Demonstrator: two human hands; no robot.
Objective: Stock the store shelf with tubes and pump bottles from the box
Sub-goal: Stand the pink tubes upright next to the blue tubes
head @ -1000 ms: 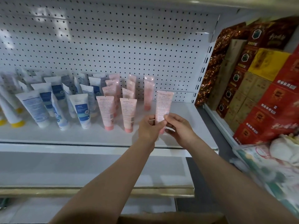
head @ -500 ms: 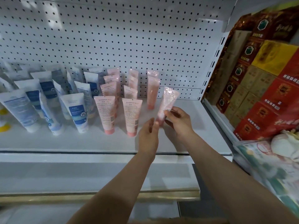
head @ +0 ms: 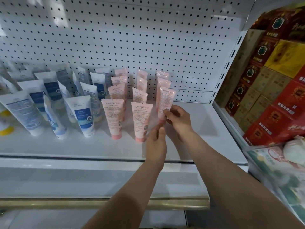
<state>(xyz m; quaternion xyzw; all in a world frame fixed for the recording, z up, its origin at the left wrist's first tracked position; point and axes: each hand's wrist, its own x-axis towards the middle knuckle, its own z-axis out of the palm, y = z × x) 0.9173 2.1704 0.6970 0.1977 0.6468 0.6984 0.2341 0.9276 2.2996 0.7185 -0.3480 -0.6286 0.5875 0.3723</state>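
- head view: right hand pinches the pink tube low down; it stands tall, cap down, over the shelf.
- left hand is just below, fingers straight, holding nothing.

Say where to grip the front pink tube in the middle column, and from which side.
Probably the flat upper body of the front middle pink tube, pinched front to back from above. It stands on its cap, wide crimped end up, with neighbouring tubes close beside and behind, so the top and front are the free approach.
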